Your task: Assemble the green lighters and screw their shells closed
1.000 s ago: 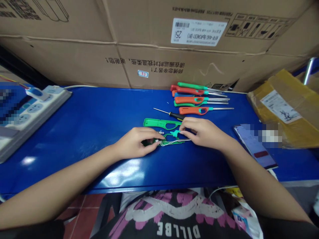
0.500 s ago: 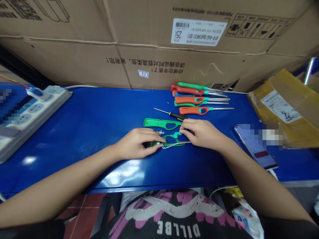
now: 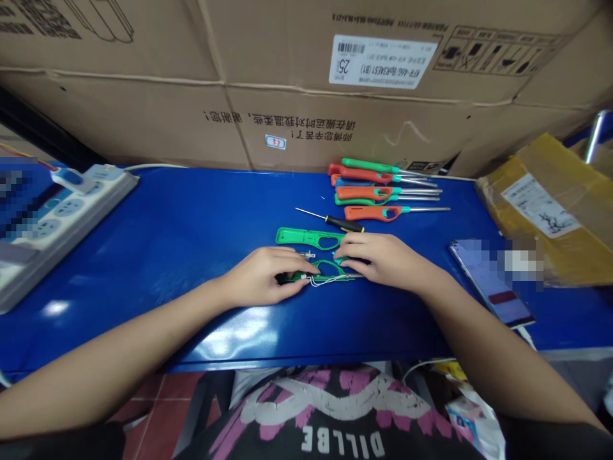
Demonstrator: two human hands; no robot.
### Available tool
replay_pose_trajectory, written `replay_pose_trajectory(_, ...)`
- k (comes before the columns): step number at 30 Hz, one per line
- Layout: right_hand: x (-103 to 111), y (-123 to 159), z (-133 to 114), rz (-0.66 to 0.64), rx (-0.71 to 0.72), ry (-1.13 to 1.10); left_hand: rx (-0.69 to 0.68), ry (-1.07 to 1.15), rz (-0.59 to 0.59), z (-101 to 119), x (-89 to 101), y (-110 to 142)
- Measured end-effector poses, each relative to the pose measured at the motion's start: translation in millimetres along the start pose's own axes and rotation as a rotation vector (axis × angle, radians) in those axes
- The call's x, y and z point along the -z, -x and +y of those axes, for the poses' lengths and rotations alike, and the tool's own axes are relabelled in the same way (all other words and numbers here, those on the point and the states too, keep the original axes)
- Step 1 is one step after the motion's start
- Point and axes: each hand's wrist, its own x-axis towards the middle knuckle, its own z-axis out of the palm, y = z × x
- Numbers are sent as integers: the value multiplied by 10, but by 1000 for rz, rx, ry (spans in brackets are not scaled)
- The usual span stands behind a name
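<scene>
My left hand [image 3: 268, 275] is closed on the rear end of a green lighter casing half [image 3: 330, 265], which lies on the blue table. Thin white wires [image 3: 326, 280] run along this half from a small white part at my left fingertips. My right hand [image 3: 376, 255] pinches a small teal piece [image 3: 341, 259] above the casing's front end. Just behind lies the other green casing half [image 3: 301, 237], inner side up. A small metal-and-clear part [image 3: 308, 255] sits between the halves, partly hidden by my left fingers. Beyond them rests a black-handled screwdriver [image 3: 342, 223].
Several long-nosed lighters [image 3: 371, 212] are piled at the back. A power strip [image 3: 71, 211] stands at the left. To the right are a phone [image 3: 493, 281] with a cable and a taped carton [image 3: 550, 204]. A large cardboard box [image 3: 287, 96] walls off the back.
My right hand has shifted slightly left and turned, covering more of the teal piece and uncovering the screwdriver's handle end. My left hand has stayed in place.
</scene>
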Motion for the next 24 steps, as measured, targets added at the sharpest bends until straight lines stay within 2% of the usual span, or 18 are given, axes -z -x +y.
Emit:
replay_pose_trajectory(6,-39,-3,38,79,-86,-166,4,8,12,2,2,-7)
replay_pose_trajectory(12,-44,-11,-8,102,-26,-228,1,28,17,2,6,-5)
replay_pose_trajectory(17,-21,-28,-11,188,-120,-299,-51,72,9,-3,16,-12)
replay_pose_trajectory(21,-10,-30,0,155,-198,-335,-54,86,31,-8,14,-5)
replay_pose_trajectory(24,-19,-33,11,154,-183,-264,-31,91,36,-7,13,4)
